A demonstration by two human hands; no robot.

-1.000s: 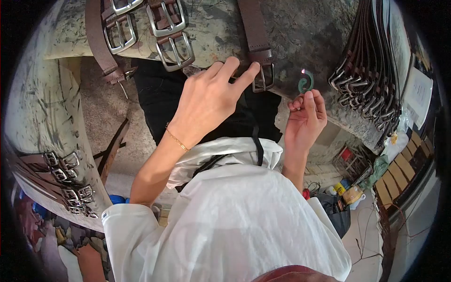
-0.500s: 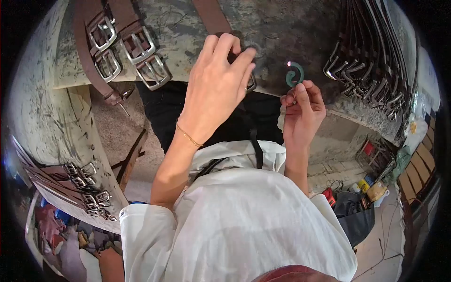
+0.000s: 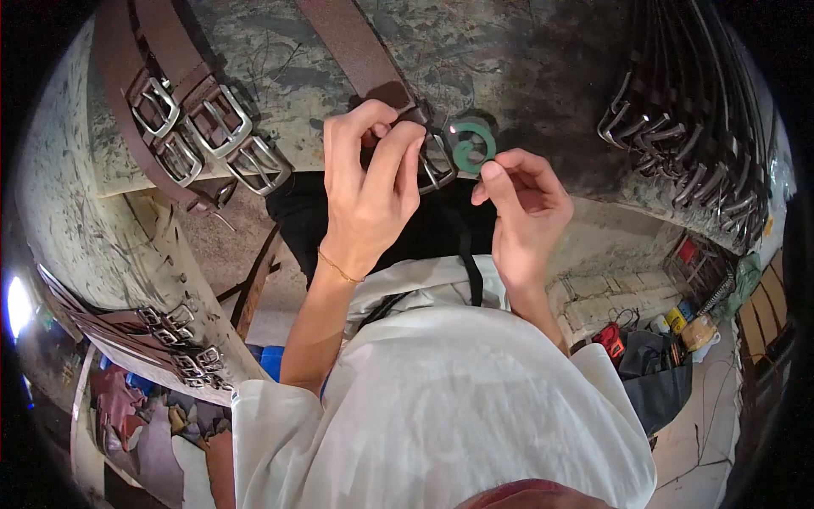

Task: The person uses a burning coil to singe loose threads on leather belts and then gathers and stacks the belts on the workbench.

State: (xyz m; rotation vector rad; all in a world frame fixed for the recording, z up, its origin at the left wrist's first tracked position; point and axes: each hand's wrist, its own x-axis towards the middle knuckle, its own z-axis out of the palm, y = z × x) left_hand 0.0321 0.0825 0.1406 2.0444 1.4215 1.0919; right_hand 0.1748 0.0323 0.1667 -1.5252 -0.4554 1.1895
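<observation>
A green mosquito coil (image 3: 472,146), curled in a spiral with a small bright tip, is pinched between the thumb and fingers of my right hand (image 3: 527,208). It lies close beside the buckle end of a brown leather belt (image 3: 360,51). My left hand (image 3: 369,174) is closed over this end, its fingers bent around the strap and partly hiding it. The belt's silver buckle (image 3: 437,165) shows between my two hands, near the front edge of the bench. The coil's bright tip points toward the belt.
Several brown belts with silver buckles (image 3: 219,123) lie left on the worn bench (image 3: 526,59). More dark belts (image 3: 670,140) hang in a bunch at the right. Below left are further buckled straps (image 3: 182,343) and leather scraps (image 3: 153,441). A black bag (image 3: 653,373) stands low right.
My right hand has brought the mosquito coil left, up to the belt end. My left hand has shifted slightly left and down, and the buckle is now more visible.
</observation>
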